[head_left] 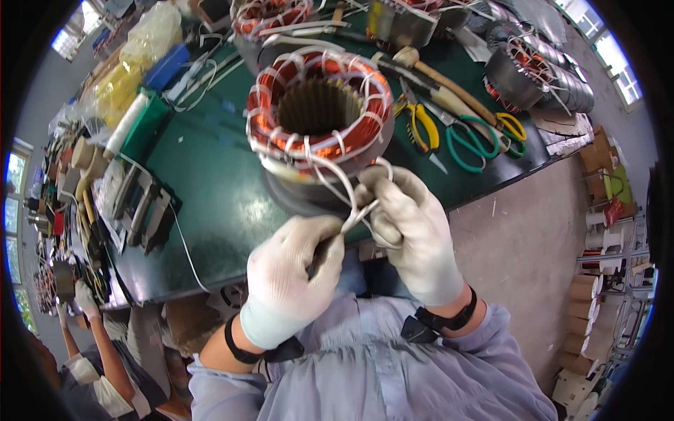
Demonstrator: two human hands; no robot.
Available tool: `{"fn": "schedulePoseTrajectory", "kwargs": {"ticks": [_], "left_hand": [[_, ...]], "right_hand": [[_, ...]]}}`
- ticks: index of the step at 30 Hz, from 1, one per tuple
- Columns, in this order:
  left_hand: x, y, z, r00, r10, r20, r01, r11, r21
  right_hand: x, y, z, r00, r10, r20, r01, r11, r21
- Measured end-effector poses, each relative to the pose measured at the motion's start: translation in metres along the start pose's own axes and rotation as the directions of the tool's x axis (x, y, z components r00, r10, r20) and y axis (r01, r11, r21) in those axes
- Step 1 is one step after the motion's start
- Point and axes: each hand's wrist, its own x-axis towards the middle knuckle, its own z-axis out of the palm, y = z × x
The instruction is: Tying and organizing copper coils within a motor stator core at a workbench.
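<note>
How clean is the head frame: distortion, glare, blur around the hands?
Head view: strong fisheye, the green table edge bows and a black rim frames the picture; windows at the corners blow out white; soft daylight, faint shadows; the stator is sharp, both gloved hands, left hand and right hand, only slightly soft at the white lead they pinch.

Round copper-wound motor stator with white lacing (319, 112) stands on the dark green work table (210, 175), near its front edge. Both white-gloved hands sit just before it — left hand (291, 277) lower, right hand (411, 224) beside it, white sleeved leads (351, 203) between them. Right of the stator: yellow-handled pliers (421, 126), then green-handled scissors (470, 144). Behind those, a wooden-handled mallet (439, 81). Far right — second grey metal stator (533, 74). Left of the stator, a grey metal clamp block (144, 203).
</note>
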Motion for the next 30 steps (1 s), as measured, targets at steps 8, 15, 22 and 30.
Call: {"fn": "schedulePoseTrajectory", "kwargs": {"ticks": [8,15,22,30], "left_hand": [[0.003,0.009,-0.001,1.0,0.024,0.019,-0.023,1.0,-0.009],[0.009,0.02,0.002,0.998,0.02,0.054,-0.022,0.999,0.031],[0.011,0.022,0.005,0.997,-0.003,0.077,0.004,1.0,-0.019],[0.003,0.014,0.014,0.998,-0.063,-0.006,0.062,0.993,-0.097]], "right_hand": [[0.095,-0.077,-0.047,0.922,-0.354,0.157,0.363,0.646,-0.672],[0.231,-0.115,0.05,0.704,-0.326,0.631,0.624,-0.141,-0.769],[0.218,-0.138,0.077,0.766,0.199,0.612,0.627,-0.023,-0.778],[0.129,-0.142,-0.019,0.824,0.175,0.538,0.015,0.944,-0.329]]}}
